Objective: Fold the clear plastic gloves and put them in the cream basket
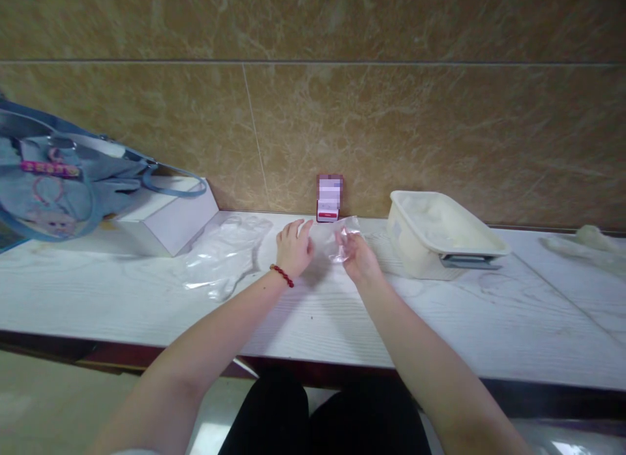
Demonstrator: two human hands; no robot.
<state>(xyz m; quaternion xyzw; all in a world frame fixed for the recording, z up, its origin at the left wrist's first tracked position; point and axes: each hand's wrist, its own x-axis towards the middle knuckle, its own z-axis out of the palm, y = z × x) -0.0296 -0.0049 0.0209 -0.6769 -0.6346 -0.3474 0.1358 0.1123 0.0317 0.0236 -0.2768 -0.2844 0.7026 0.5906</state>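
Observation:
My right hand grips a small clear plastic bag, its fingers closed on the bag's right side. To the left, my left hand is held over the white table with its fingers apart, just off the bag's left edge; I see nothing in it. A red bead bracelet circles the left wrist. Behind the hands a phone leans upright against the wall. A pile of clear plastic bags lies left of my left hand.
A cream plastic bin stands to the right, with pale contents. On the left, a blue bag rests by a white box. More clear plastic lies at the far right. A brown tiled wall closes off the back.

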